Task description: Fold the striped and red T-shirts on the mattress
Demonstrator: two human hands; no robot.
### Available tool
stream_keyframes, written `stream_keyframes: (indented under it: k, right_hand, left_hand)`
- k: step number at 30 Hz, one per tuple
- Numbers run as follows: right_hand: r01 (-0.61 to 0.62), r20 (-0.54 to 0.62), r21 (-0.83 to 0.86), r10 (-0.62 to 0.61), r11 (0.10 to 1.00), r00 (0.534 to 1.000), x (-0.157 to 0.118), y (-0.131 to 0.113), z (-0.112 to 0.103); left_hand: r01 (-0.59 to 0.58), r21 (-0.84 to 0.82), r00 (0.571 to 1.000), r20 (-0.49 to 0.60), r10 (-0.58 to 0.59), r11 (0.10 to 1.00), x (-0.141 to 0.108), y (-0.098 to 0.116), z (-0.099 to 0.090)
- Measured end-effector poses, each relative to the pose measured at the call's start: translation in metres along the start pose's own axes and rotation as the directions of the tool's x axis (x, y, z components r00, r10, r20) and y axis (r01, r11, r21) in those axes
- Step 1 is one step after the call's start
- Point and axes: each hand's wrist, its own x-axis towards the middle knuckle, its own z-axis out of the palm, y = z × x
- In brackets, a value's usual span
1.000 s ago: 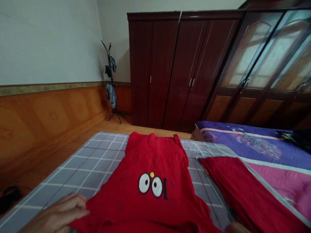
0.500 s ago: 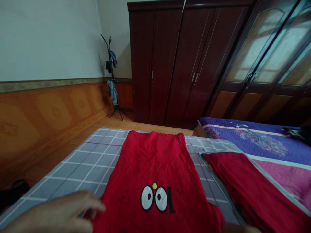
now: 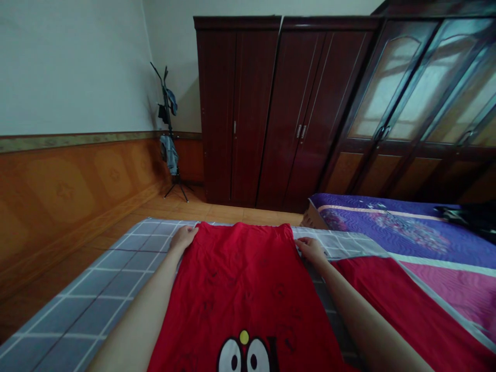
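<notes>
I list, left to right: one grey checked sheet [image 3: 116,283]; one left hand [image 3: 183,238], fingers pinched on cloth's far left corner; one red garment [image 3: 248,268], spread over the sheet, best drawn evenly taut; one right hand [image 3: 311,250], fingertips pinched at its far right edge.

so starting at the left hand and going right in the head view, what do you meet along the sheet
Left hand → red garment with the cartoon eyes → right hand → second red cloth
</notes>
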Motion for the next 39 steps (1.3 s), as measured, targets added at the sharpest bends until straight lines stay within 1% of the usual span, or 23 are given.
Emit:
stream_keyframes:
  k: [4,7,9,12,16,19,22,27,30,32,35,37,39]
  right_hand:
    - [-0.01,-0.026,-0.072,0.008,0.997,1.0,0.03,0.001,0.01]
    - [-0.006,-0.028,-0.128,0.003,0.992,1.0,0.049,-0.001,0.016]
    - [-0.006,-0.041,-0.164,-0.001,0.987,0.999,0.056,-0.003,0.02]
    - [-0.021,-0.09,-0.206,0.002,0.978,0.996,0.059,-0.004,0.026]
    - [-0.05,-0.15,-0.215,0.018,0.975,0.988,0.06,-0.002,0.03]
    - [-0.053,-0.188,-0.196,0.016,0.979,0.982,0.063,0.001,0.029]
    - [-0.06,-0.209,-0.185,0.02,0.981,0.978,0.066,0.0,0.026]
    - [-0.007,-0.157,-0.188,-0.023,0.982,0.987,0.064,-0.005,0.028]
    - [0.001,-0.146,-0.199,-0.031,0.98,0.989,0.064,-0.006,0.028]
    - [-0.003,-0.165,-0.199,-0.03,0.98,0.986,0.065,-0.005,0.027]
    - [-0.009,-0.21,-0.198,-0.033,0.98,0.977,0.068,-0.004,0.024]
    - [-0.013,-0.234,-0.207,-0.036,0.978,0.972,0.069,-0.003,0.025]
    - [-0.018,-0.246,-0.23,-0.041,0.973,0.969,0.069,-0.003,0.027]
  left_hand:
    - [0.032,0.074,0.999,-0.045,-0.029,0.997,0.01,-0.008,0.007]
    - [0.041,0.103,0.996,-0.087,-0.032,0.994,0.01,-0.008,0.015]
    - [0.038,0.093,0.993,-0.112,-0.027,0.995,0.01,-0.006,0.019]
    - [0.036,0.026,0.989,-0.148,-0.031,0.999,0.013,-0.005,0.021]
    - [0.032,-0.171,0.984,-0.165,-0.061,0.985,0.018,-0.007,0.018]
    - [0.04,-0.325,0.987,-0.134,-0.088,0.945,0.017,-0.008,0.015]
    - [0.053,-0.416,0.993,-0.074,-0.092,0.908,0.013,-0.004,0.013]
    - [0.082,-0.461,0.997,0.037,-0.073,0.884,0.009,0.004,0.009]
    - [0.098,-0.434,0.995,0.051,-0.084,0.896,0.01,0.003,0.006]
    - [0.105,-0.405,0.994,0.005,-0.113,0.908,0.011,0.0,0.007]
    - [0.091,-0.348,0.983,-0.117,-0.14,0.933,0.014,-0.005,0.01]
    - [0.068,-0.283,0.972,-0.197,-0.127,0.957,0.016,-0.007,0.012]
    - [0.055,-0.202,0.962,-0.251,-0.106,0.978,0.017,-0.009,0.013]
